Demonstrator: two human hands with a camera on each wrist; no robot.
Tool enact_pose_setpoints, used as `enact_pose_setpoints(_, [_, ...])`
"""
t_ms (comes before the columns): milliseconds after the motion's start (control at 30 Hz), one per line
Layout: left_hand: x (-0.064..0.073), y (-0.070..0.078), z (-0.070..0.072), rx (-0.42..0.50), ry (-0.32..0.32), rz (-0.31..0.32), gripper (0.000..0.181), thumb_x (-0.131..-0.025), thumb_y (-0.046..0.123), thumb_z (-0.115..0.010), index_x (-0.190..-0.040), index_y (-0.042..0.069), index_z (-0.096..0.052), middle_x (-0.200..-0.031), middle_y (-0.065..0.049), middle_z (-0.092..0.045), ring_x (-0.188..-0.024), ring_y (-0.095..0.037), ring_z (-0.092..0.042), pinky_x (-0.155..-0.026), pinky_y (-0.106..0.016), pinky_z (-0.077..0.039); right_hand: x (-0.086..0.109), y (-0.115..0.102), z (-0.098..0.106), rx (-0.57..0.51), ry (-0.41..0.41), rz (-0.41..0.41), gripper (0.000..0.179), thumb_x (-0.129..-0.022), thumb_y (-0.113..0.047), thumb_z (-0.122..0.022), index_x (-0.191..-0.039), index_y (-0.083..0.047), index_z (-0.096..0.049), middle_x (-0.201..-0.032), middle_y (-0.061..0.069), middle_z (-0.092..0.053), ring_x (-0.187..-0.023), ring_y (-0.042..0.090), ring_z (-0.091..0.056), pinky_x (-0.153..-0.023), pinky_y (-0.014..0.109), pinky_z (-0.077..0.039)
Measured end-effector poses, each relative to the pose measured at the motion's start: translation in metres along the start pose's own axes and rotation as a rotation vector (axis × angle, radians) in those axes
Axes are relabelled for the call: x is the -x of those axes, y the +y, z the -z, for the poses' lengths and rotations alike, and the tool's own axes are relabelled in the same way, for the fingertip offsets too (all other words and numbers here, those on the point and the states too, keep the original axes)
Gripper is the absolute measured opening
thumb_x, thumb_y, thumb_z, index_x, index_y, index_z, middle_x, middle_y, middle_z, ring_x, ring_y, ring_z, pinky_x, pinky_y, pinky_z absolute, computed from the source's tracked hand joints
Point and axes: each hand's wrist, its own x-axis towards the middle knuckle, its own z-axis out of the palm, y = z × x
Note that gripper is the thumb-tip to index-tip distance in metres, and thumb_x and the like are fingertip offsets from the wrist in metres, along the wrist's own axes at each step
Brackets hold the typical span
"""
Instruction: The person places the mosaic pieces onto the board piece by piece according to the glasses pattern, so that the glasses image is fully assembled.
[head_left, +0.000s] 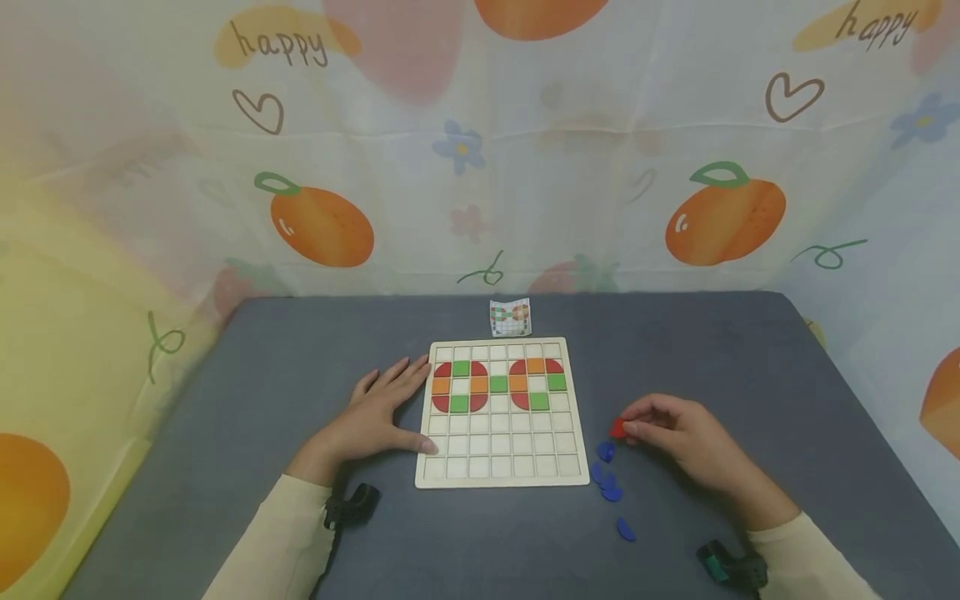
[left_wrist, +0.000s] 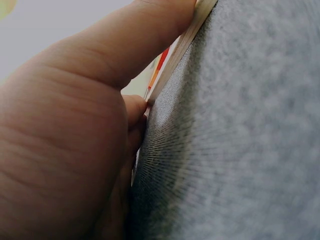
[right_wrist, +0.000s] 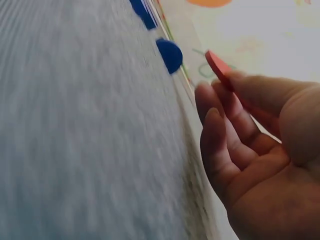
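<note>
Nearest on the grey worktop (head_left: 465, 542) lie blue pieces (head_left: 612, 494), just right of a gridded board (head_left: 489, 444). Beyond, the right hand (head_left: 678, 437) pinches a red piece (head_left: 617, 429) between thumb and fingers, beside the board; being thin, it could slip if that pinch loosens. The left hand (head_left: 373, 423) has fingers spread, thumb on the board's left edge; a push there might jog the coloured tiles (head_left: 478, 385). Farthest, behind the board: a small card (head_left: 511, 328).

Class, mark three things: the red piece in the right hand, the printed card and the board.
Red piece (head_left: 617, 428), head view: its exposed part.
Printed card (head_left: 510, 317), head view: middle of its face.
Board (head_left: 500, 445), head view: an empty square in its near half.
</note>
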Motion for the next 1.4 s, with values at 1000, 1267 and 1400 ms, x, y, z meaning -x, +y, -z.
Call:
enact_pose_setpoints(1000, [-0.001, -0.001, -0.001, -0.013, 0.001, 0.004, 0.132, -0.074, 0.072, -0.09, -0.175, 0.017, -0.026, -0.18, 0.001, -0.02, -0.166, -0.033, -0.006, -0.124, -0.066, 0.003, -0.074, -0.011, -0.047, -0.013, 0.014, -0.006, 0.012, -0.106, -0.017, -0.076, -0.107, -0.005, -0.081, -0.077, 0.005, -0.067, -0.059, 0.024, -0.055, -0.053, 0.033, -0.048])
enact_pose_setpoints(1267, [-0.001, 0.0, -0.001, -0.009, 0.0, 0.004, 0.132, -0.074, 0.072, -0.09, -0.175, 0.017, -0.026, -0.18, 0.001, -0.02, -0.166, -0.032, -0.006, -0.125, -0.065, 0.003, -0.072, -0.007, -0.047, -0.016, 0.024, -0.016, 0.02, -0.109, -0.022, -0.072, -0.118, -0.005, -0.078, -0.084, 0.004, -0.071, -0.071, 0.025, -0.064, -0.057, 0.033, -0.052])
enact_pose_setpoints(1400, [-0.001, -0.001, -0.002, -0.009, 0.001, 0.004, 0.132, -0.074, 0.072, -0.091, -0.175, 0.017, -0.026, -0.18, 0.001, -0.02, -0.166, -0.032, -0.006, -0.125, -0.065, 0.003, -0.07, -0.005, -0.046, -0.05, 0.012, -0.023, 0.025, -0.111, -0.024, -0.069, -0.122, -0.003, -0.077, -0.091, 0.005, -0.075, -0.077, 0.027, -0.067, -0.059, 0.034, -0.053])
